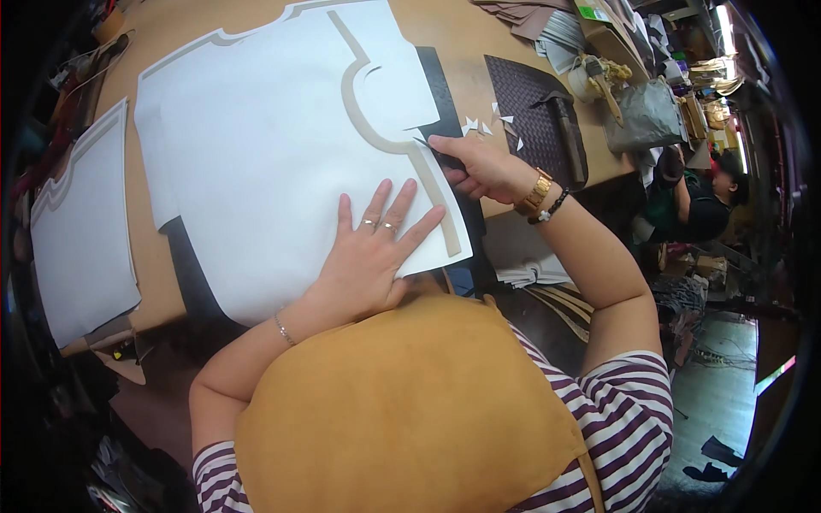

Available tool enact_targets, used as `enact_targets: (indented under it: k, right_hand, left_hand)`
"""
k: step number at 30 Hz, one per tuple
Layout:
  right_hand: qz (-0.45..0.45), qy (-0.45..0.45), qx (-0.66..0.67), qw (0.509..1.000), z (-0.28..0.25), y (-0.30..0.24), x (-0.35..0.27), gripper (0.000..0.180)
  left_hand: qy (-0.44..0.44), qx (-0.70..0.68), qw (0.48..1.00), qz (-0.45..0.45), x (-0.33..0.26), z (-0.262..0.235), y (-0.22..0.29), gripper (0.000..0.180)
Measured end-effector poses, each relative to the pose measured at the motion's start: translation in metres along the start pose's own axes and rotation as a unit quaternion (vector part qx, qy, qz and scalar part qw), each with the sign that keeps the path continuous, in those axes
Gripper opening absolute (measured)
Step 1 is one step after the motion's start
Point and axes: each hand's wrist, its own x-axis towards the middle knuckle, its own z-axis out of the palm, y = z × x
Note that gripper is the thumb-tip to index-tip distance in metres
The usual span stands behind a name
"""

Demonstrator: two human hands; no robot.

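- The left hand [372, 256] lies flat with its fingers spread, pressing down on a large white paper pattern [274, 145] near that sheet's lower right corner.
- The right hand [479, 167] is curled shut around a slim dark tool at the pattern's right edge; the tool is mostly hidden in the fist, so I cannot tell whether it is a knife or a marker.
- The pattern covers the middle of the brown desk [445, 30], lying over a beige underlayer [359, 103] and a dark sheet [192, 274] that shows at the lower left and along the right side.
- The paper looks light, thin and easy to shift or crease, so a flat palm probably holds it better than a pinch; the beige layer appears stiffer, like card.
- Small white offcuts [487, 126] lie scattered just beside the right hand, on the desk and a dark woven panel [530, 103].
- A second white pattern piece [81, 231] lies at the left, apart from the main one.
- The near desk edge runs close under both hands, and the sheets hang slightly over it.
- Open room lies at the far middle of the desk; the far right corner is crowded with a grey bag [650, 115] and stacked material.
- Another person [705, 201] sits beyond the desk's right end, well apart.
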Motion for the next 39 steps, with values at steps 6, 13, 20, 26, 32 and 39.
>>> enact_targets:
  k: [6,13,20,26,32,39]
  right_hand:
    - [-0.008,-0.013,-0.018,1.000,-0.007,0.001,-0.002,0.035]
    - [-0.018,0.004,-0.039,0.999,0.000,-0.003,-0.002,0.035]
    - [-0.035,0.024,-0.023,0.999,0.005,0.001,-0.001,0.039]
    - [-0.023,0.026,-0.028,0.999,0.009,-0.006,0.006,0.042]
    - [-0.022,0.024,-0.019,0.999,0.010,-0.009,0.006,0.041]
    - [-0.056,0.042,0.002,0.998,0.008,0.002,0.023,0.038]
  left_hand:
    - [0.001,0.000,1.000,-0.001,0.000,0.000,0.000,0.088]
    - [0.007,-0.001,1.000,0.002,0.000,0.001,-0.001,0.089]
    - [0.007,-0.005,1.000,0.001,0.000,0.000,0.000,0.090]
    - [0.002,-0.003,1.000,0.006,-0.001,-0.001,0.000,0.091]
    - [0.014,-0.005,1.000,0.008,-0.001,-0.001,0.000,0.091]
    - [0.008,0.011,1.000,0.011,0.000,0.000,0.000,0.087]
